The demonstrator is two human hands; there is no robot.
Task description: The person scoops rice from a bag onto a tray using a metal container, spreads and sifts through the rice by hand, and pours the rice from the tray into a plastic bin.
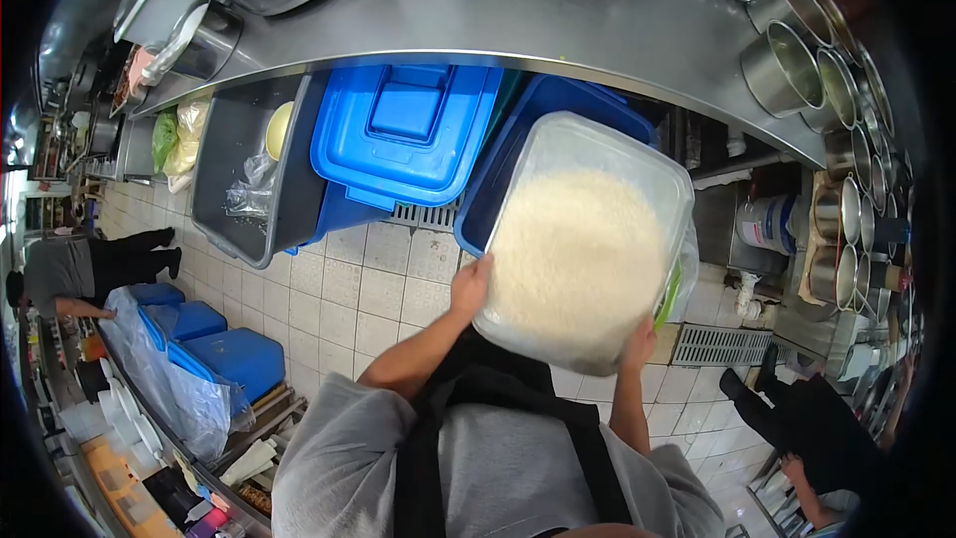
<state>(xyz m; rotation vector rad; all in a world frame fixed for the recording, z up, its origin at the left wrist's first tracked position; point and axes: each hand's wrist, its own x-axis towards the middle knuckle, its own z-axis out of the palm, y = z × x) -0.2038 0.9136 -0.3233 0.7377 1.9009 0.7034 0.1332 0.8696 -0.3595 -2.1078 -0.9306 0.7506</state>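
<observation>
Between my two hands is a large clear plastic container point(586, 239) with a pale, grainy heap that looks like rice or flour. My left hand point(471, 285) grips its lower left edge, and my right hand point(640, 341) holds the lower right edge. The container is tilted, over the right part of an open blue bin point(482, 201) under the steel counter. A green strip point(669, 296) shows beside my right hand. Left of the open bin is a blue bin lid point(406, 134).
A grey bin point(299, 154) holds a yellow bowl point(280, 130) and plastic. The steel counter point(448, 25) runs across the top, with pots point(782, 70) at right. One person point(60, 274) stands far left, another point(812, 428) lower right. Blue bins point(234, 364) stand lower left.
</observation>
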